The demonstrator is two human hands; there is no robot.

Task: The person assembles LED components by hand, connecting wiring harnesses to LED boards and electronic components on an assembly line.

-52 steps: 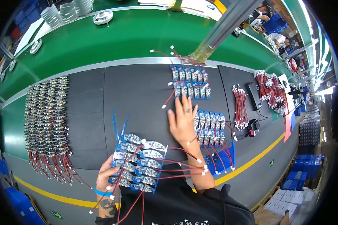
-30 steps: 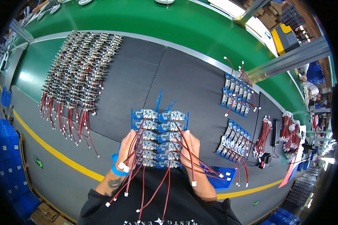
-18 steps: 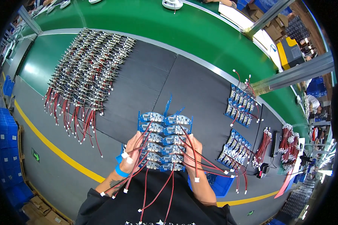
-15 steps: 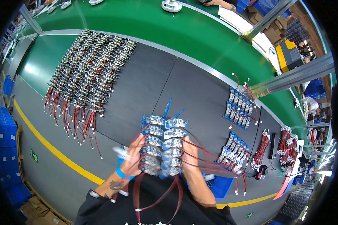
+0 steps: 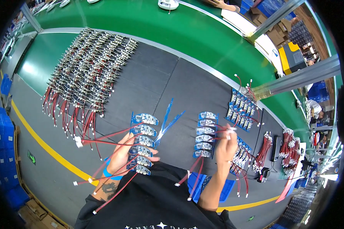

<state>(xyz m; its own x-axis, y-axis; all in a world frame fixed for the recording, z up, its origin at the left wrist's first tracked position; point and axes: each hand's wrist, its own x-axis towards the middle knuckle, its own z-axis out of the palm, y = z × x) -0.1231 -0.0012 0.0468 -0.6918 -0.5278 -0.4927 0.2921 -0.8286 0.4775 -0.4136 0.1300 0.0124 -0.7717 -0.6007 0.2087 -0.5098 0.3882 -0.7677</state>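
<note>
The left circuit board panel (image 5: 144, 141), a column of several white boards with a blue edge strip, is gripped by my left hand (image 5: 121, 154), fingers reaching underneath. Red wires with white connectors trail from it to the left. A matching right circuit board panel (image 5: 205, 134) sits apart from it, on the mat's near side. Beside that panel, my right hand (image 5: 226, 148) is raised with its fingertips pinched around white wire connectors (image 5: 230, 131), slightly blurred. Thin blue scrap strips (image 5: 166, 121) lie between the two panels.
Rows of wired boards (image 5: 91, 68) cover the mat's left. More blue board panels (image 5: 241, 108), red wire bundles (image 5: 263, 152) and a black device (image 5: 276, 148) lie at right. A blue bin (image 5: 221, 191) stands below the near edge. A metal post (image 5: 298, 78) crosses the right side.
The two panels, side by side between my hands before, are now apart. My left hand moved left with one panel; my right hand moved right and up, closing on wire connectors.
</note>
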